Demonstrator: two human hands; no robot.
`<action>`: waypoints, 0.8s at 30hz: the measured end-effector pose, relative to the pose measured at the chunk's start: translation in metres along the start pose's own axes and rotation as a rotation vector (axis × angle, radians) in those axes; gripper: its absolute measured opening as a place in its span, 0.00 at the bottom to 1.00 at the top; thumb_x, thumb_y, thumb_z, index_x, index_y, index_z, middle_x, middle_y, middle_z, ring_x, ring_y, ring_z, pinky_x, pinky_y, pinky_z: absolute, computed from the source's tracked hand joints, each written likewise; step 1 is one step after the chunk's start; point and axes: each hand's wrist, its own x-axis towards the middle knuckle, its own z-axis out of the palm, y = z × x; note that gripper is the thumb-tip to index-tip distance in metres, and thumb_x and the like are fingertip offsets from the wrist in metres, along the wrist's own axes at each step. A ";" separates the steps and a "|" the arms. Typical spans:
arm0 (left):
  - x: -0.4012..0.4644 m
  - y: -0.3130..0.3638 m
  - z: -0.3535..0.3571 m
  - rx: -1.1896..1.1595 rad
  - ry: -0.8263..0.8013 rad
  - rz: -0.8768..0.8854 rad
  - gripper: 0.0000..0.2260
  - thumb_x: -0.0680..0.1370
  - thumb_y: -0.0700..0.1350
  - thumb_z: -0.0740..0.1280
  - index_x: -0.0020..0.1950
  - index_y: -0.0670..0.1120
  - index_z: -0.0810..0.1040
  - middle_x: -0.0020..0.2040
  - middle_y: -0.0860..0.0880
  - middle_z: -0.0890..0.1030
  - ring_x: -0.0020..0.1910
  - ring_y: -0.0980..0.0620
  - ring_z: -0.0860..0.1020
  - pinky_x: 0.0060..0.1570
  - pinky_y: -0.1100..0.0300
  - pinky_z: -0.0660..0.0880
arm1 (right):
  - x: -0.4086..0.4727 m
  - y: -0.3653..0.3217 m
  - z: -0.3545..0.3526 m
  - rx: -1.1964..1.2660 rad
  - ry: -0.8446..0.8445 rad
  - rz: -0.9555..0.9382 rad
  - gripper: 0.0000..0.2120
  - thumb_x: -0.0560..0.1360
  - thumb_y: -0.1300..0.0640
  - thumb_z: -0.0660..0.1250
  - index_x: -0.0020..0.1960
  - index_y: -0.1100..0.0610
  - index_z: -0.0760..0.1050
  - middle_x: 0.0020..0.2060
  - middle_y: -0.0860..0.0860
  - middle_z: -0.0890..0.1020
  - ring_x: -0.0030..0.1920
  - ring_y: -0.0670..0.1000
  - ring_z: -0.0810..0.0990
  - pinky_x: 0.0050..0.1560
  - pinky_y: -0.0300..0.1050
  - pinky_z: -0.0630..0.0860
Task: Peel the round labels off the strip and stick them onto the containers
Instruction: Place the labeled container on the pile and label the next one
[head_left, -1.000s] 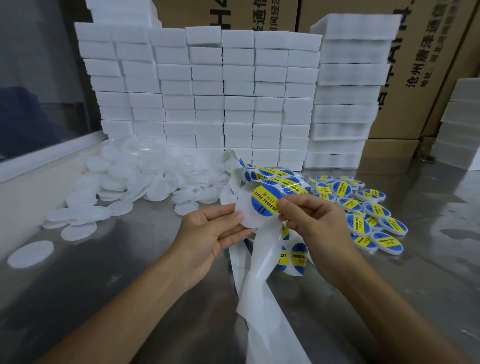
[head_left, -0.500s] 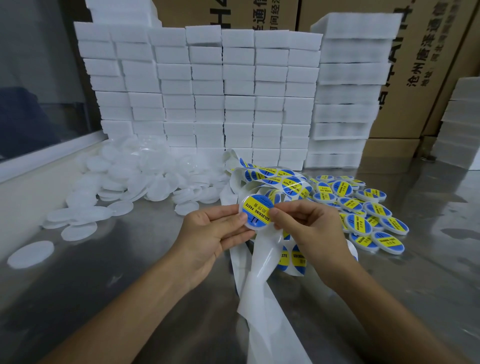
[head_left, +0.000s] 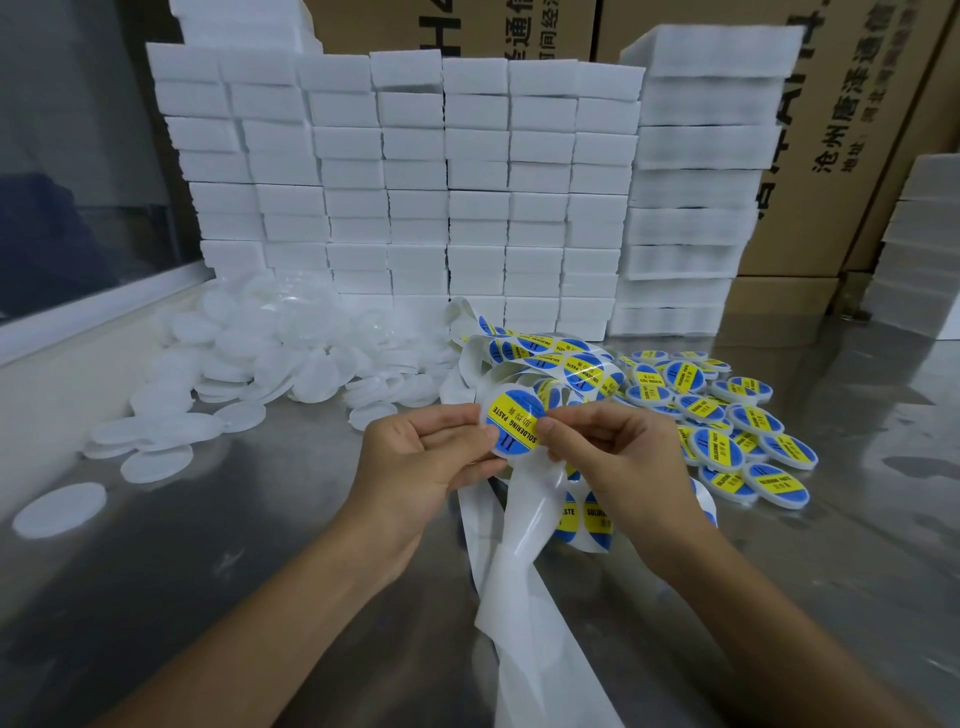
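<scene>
My left hand (head_left: 426, 462) holds a round white container (head_left: 511, 427) by its left edge, with a blue-and-yellow round label lying on its face. My right hand (head_left: 613, 457) pinches the container's right edge, thumb pressing on the label. The label strip (head_left: 550, 358) curls behind my hands with several labels on it. Its bare white backing (head_left: 524, 571) hangs down between my wrists toward the near edge. A pile of labelled containers (head_left: 727, 415) lies to the right. Plain white containers (head_left: 291, 358) are heaped at the left.
A wall of stacked white foam blocks (head_left: 415, 197) stands at the back, with cardboard boxes (head_left: 841, 156) behind it. Another foam stack (head_left: 919, 249) is at the far right. The steel tabletop (head_left: 208, 571) spreads under my arms. A window frame (head_left: 93, 306) runs along the left.
The label, first held out over the container's right side by my right hand, now lies centred on its face. Both hands have drawn closer together around the container.
</scene>
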 end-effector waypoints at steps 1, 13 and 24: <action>-0.001 0.000 0.001 0.021 0.008 0.020 0.11 0.72 0.34 0.72 0.54 0.36 0.80 0.44 0.40 0.85 0.44 0.45 0.85 0.39 0.61 0.81 | 0.000 0.000 0.000 -0.008 0.002 -0.003 0.04 0.70 0.61 0.75 0.41 0.53 0.83 0.35 0.49 0.86 0.36 0.46 0.85 0.40 0.33 0.79; -0.003 -0.003 0.004 0.311 0.002 0.283 0.14 0.68 0.34 0.76 0.37 0.55 0.85 0.38 0.50 0.86 0.39 0.50 0.85 0.40 0.63 0.80 | 0.000 0.007 0.000 -0.174 0.066 -0.096 0.05 0.71 0.60 0.76 0.41 0.51 0.83 0.35 0.44 0.86 0.36 0.43 0.84 0.39 0.33 0.78; -0.003 -0.002 0.005 -0.122 -0.126 0.003 0.14 0.64 0.39 0.73 0.48 0.41 0.80 0.47 0.38 0.85 0.44 0.43 0.85 0.42 0.57 0.81 | -0.005 0.006 0.004 -0.476 0.233 -0.311 0.14 0.71 0.46 0.73 0.52 0.52 0.82 0.31 0.43 0.81 0.30 0.45 0.81 0.36 0.47 0.80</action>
